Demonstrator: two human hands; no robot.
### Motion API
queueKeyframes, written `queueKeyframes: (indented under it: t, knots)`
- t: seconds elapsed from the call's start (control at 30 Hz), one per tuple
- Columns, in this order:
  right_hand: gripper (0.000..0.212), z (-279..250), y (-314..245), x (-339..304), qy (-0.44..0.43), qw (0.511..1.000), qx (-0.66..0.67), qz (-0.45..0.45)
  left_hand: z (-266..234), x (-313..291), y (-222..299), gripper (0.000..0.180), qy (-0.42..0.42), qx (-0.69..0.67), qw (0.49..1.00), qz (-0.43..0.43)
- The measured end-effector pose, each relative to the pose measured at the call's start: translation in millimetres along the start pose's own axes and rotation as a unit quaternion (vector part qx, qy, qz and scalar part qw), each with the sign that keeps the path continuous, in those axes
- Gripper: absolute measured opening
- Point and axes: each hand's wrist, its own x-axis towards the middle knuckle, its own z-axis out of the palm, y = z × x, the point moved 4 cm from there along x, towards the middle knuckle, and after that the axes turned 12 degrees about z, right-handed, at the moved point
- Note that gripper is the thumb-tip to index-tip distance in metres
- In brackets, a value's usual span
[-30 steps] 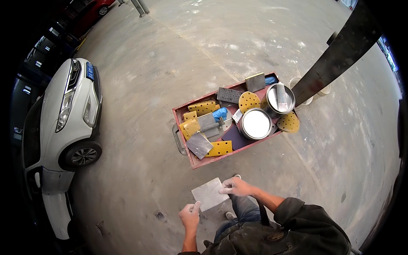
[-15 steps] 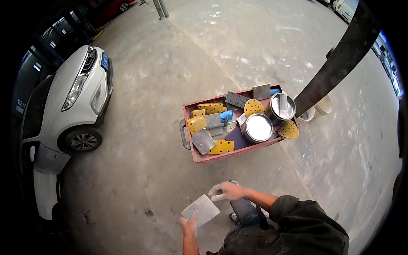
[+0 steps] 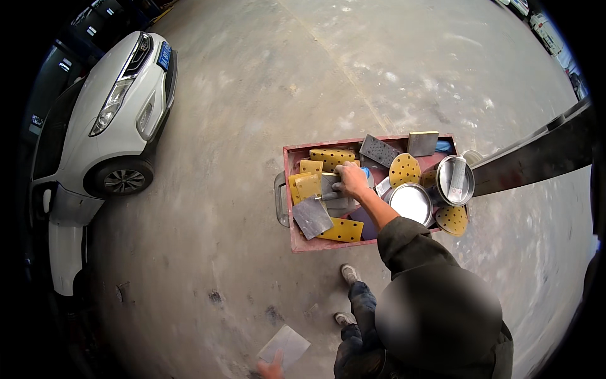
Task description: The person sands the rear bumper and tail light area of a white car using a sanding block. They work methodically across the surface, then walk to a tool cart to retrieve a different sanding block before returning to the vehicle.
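Low at the front, my left hand (image 3: 271, 367) grips a flat grey rectangular sanding pad (image 3: 287, 343) by its near edge. My right arm stretches forward over the red tray cart (image 3: 292, 243). There, my right hand (image 3: 351, 178) is curled, reaching down among the sanding supplies; whatever lies under its fingertips is hidden. Just below it is a dark grey cylindrical tool (image 3: 344, 197). Yellow perforated sanding strips (image 3: 308, 186) lie left of this hand, and a grey sheet (image 3: 312, 218) rests at the tray's near left corner.
An open can (image 3: 410, 203) with a white inside and a second metal can (image 3: 454, 180) stand in the cart's right part. Round yellow sanding discs (image 3: 404, 170) lie beside them. A dark post (image 3: 536, 158) slants in from the right. A white car (image 3: 104, 126) is at left.
My right hand has left the sanding pad and moved forward into the cart. My left hand, still holding the pad, has dropped lower toward me. The view has shifted.
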Motion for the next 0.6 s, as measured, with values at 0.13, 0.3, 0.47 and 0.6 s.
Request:
queueKeyframes:
  t: [0.13, 0.3, 0.47, 0.6]
  knots:
    - [0.033, -14, 16, -14, 0.008, 0.985, 0.159, -0.059, 18, 3, 0, 0.101, 0.024, -0.019, 0.997, 0.069]
    - [0.026, -32, 43, -55, 0.044, 0.960, 0.276, 0.020, 28, 8, 1, 0.097, 0.113, -0.092, 0.980, 0.137]
    - [0.029, -72, 14, -120, 0.230, 0.922, 0.272, -0.153, 34, 14, 7, 0.080, 0.072, -0.084, 0.985, 0.132]
    - [0.024, -86, -6, -171, 0.269, 0.891, 0.272, -0.244, -41, -39, 137, 0.038, 0.123, -0.485, 0.846, 0.184]
